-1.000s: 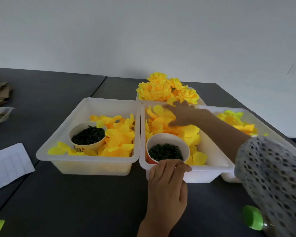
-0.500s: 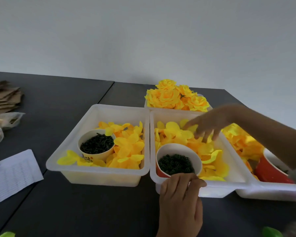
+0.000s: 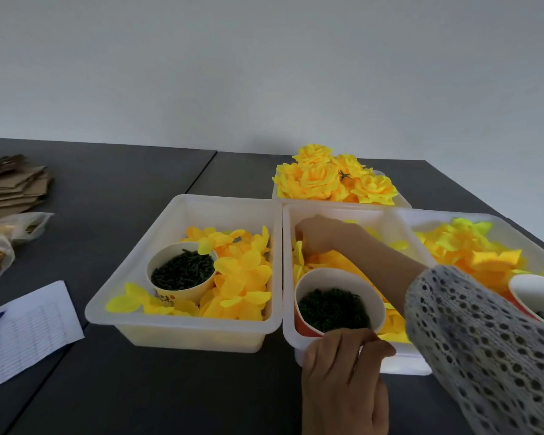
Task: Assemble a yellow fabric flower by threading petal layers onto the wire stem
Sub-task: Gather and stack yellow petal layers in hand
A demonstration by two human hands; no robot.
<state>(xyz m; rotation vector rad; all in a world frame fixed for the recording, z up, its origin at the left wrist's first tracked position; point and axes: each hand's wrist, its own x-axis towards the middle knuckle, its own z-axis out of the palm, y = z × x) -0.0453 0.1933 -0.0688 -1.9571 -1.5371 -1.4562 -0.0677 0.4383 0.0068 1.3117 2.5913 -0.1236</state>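
Observation:
My right hand [image 3: 321, 233] reaches into the far left corner of the middle white bin [image 3: 374, 215]. Its fingers dip down among loose yellow petals [image 3: 336, 259], so the fingertips are hidden. My left hand [image 3: 343, 378] sits at the bin's near edge with its fingers curled over the front rim. Just beyond those fingers stands a paper cup of dark green pieces [image 3: 333, 309]. Finished yellow fabric flowers [image 3: 327, 180] are heaped in a bin at the back. No wire stem shows in either hand.
A left bin [image 3: 182, 324] holds more yellow petals and a second cup of green pieces [image 3: 182, 271]. A right bin [image 3: 453, 215] holds yellow-green petals [image 3: 471, 246] and a red cup [image 3: 534, 293]. Lined paper [image 3: 22, 334], cardboard [image 3: 13, 186] and plastic bags [image 3: 0, 246] lie at left.
My right hand swung from the bin's right side to its far left corner and dipped into the petals. My left hand stayed on the front rim.

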